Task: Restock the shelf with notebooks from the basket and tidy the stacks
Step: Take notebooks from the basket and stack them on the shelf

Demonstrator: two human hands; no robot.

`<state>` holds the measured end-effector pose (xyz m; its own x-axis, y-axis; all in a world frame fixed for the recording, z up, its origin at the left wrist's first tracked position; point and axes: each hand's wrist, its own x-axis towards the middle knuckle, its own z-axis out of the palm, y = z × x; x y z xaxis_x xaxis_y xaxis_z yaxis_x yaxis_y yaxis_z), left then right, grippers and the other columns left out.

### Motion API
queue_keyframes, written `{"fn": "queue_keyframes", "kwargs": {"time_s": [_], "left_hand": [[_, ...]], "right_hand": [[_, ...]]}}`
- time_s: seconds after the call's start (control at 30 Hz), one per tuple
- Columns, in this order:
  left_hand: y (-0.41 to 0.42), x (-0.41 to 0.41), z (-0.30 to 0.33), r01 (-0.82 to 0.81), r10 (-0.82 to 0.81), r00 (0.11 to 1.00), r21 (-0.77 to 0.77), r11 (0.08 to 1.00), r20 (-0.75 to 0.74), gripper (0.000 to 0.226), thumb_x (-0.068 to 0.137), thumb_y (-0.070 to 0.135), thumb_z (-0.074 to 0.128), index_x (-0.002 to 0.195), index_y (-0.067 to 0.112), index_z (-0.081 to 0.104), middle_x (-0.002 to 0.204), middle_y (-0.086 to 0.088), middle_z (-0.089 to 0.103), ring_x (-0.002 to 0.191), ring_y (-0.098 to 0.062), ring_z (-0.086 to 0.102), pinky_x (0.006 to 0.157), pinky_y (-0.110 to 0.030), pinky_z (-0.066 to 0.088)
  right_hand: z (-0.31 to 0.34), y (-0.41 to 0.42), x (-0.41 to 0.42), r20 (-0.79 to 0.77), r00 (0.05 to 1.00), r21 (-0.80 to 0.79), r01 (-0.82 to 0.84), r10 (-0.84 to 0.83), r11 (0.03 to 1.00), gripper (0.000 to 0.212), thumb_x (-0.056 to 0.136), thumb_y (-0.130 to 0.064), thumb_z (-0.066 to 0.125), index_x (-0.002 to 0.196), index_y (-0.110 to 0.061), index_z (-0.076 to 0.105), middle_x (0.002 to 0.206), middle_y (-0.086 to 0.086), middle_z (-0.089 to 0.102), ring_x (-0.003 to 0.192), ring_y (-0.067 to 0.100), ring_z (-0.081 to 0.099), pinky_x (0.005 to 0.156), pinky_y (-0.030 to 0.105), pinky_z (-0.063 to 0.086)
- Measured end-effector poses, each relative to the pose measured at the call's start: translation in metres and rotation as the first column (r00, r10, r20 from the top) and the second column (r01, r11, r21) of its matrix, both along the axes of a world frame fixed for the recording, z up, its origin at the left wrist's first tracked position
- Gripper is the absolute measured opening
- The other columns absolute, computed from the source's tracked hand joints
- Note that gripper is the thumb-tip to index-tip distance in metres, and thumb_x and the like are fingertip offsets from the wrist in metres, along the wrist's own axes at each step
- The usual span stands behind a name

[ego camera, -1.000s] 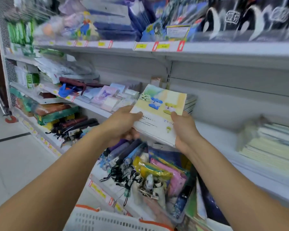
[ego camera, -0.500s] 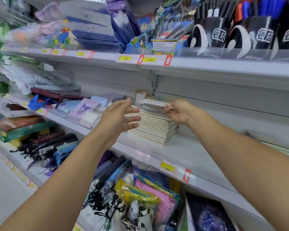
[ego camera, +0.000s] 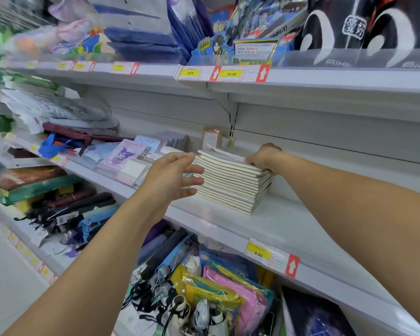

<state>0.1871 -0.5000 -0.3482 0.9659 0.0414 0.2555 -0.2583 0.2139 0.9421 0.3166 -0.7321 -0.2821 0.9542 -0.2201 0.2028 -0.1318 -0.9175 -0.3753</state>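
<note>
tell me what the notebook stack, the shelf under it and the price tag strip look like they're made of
Cream stack of thin notebooks: paper, matte card covers, judging by the layered page edges. White shelf board: likely painted metal, smooth with a soft sheen, though the material is a guess. Clear price tag strip: probably glossy plastic holding a yellow paper label, since light glints along it.

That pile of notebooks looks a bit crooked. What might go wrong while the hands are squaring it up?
The notebook stack is uneven and leans right; a hard push from the left hand could slide the upper books off. The right hand grips only the top right corner, so it may not catch them. The stack also sits close to the small card packs beside it.
</note>
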Motion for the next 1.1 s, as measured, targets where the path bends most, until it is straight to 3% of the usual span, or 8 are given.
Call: {"fn": "queue_keyframes", "kwargs": {"time_s": [0.1, 0.23, 0.53, 0.63, 0.73, 0.83, 0.9, 1.1], "left_hand": [[0.0, 0.0, -0.003, -0.008, 0.008, 1.0, 0.03, 1.0, -0.011, 0.021, 0.096, 0.033, 0.059, 0.111, 0.019, 0.062, 0.101, -0.003, 0.075, 0.088, -0.022, 0.073, 0.065, -0.029, 0.055], [0.001, -0.002, -0.006, -0.023, 0.024, 0.999, 0.055, 0.998, -0.023, 0.024, 0.096, 0.032, 0.059, 0.115, 0.018, 0.061, 0.101, -0.004, 0.074, 0.082, -0.019, 0.072, 0.062, -0.026, 0.057], [0.01, -0.014, -0.013, 0.018, 0.0, 0.996, 0.208, 0.978, -0.088, 0.026, 0.096, 0.035, 0.058, 0.113, 0.017, 0.061, 0.105, -0.005, 0.073, 0.087, -0.019, 0.072, 0.063, -0.027, 0.055], [0.026, -0.029, -0.031, 0.032, 0.047, 0.984, 0.42, 0.907, -0.175, 0.026, 0.096, 0.037, 0.056, 0.112, 0.016, 0.06, 0.105, -0.006, 0.071, 0.091, -0.023, 0.071, 0.068, -0.031, 0.057], [0.056, -0.057, -0.066, 0.047, 0.141, 0.972, 0.745, 0.665, -0.188, 0.025, 0.096, 0.039, 0.055, 0.101, 0.015, 0.061, 0.098, -0.007, 0.07, 0.089, -0.025, 0.07, 0.062, -0.03, 0.055], [0.098, -0.1, -0.097, 0.311, 0.189, 0.918, 0.928, 0.205, -0.349, 0.032, 0.095, 0.042, 0.054, 0.106, 0.013, 0.063, 0.097, -0.007, 0.069, 0.087, -0.025, 0.07, 0.062, -0.03, 0.057], [0.12, -0.132, -0.114, 0.536, 0.269, 0.804, 0.842, 0.058, -0.53, 0.039, 0.096, 0.047, 0.052, 0.112, 0.014, 0.061, 0.099, -0.003, 0.069, 0.088, -0.021, 0.07, 0.073, -0.034, 0.059], [0.165, -0.193, -0.157, 0.721, 0.335, 0.551, 0.638, 0.27, -0.764, 0.044, 0.095, 0.05, 0.052, 0.125, 0.019, 0.055, 0.114, -0.002, 0.068, 0.103, -0.021, 0.067, 0.092, -0.04, 0.055]], "right_hand": [[-0.003, 0.003, 0.0, 0.016, 1.0, -0.062, -0.001, 0.002, 0.998, 0.049, 0.089, -0.046, 0.06, 0.122, -0.011, 0.056, 0.119, 0.009, 0.059, 0.101, 0.027, 0.058, 0.082, 0.032, 0.049], [-0.003, -0.001, 0.004, 0.041, 0.999, -0.043, -0.013, 0.014, 0.999, 0.039, 0.083, -0.048, 0.067, 0.095, -0.013, 0.056, 0.094, 0.006, 0.059, 0.081, 0.024, 0.058, 0.061, 0.029, 0.042], [-0.008, 0.006, -0.013, 0.019, 1.0, -0.083, -0.003, 0.005, 0.997, 0.052, 0.094, -0.047, 0.052, 0.128, -0.009, 0.052, 0.126, 0.014, 0.057, 0.103, 0.032, 0.058, 0.077, 0.036, 0.049], [-0.034, 0.029, -0.062, 0.389, 0.921, -0.169, 0.033, 0.036, 0.985, 0.053, 0.096, -0.044, 0.049, 0.139, -0.014, 0.045, 0.137, 0.015, 0.046, 0.12, 0.036, 0.048, 0.092, 0.043, 0.045], [-0.114, 0.082, -0.141, 0.702, 0.668, -0.02, -0.329, 0.247, 0.944, 0.024, 0.094, -0.036, 0.052, 0.105, -0.018, 0.064, 0.105, 0.003, 0.064, 0.094, 0.023, 0.059, 0.076, 0.037, 0.05], [-0.236, 0.152, -0.206, 0.248, 0.865, 0.331, -0.5, 0.437, 0.8, 0.037, 0.089, -0.043, 0.059, 0.063, -0.017, 0.059, 0.064, 0.002, 0.066, 0.063, 0.022, 0.064, 0.064, 0.04, 0.054], [-0.312, 0.187, -0.242, -0.258, 0.829, 0.567, -0.285, 0.495, 0.773, 0.048, 0.084, -0.052, 0.068, 0.063, -0.01, 0.06, 0.067, 0.014, 0.071, 0.063, 0.034, 0.071, 0.065, 0.048, 0.06], [-0.435, 0.223, -0.302, -0.616, 0.647, 0.565, -0.035, 0.449, 0.825, 0.055, 0.066, -0.06, 0.083, 0.072, -0.012, 0.056, 0.067, 0.005, 0.062, 0.061, 0.023, 0.066, 0.053, 0.032, 0.057]]}}
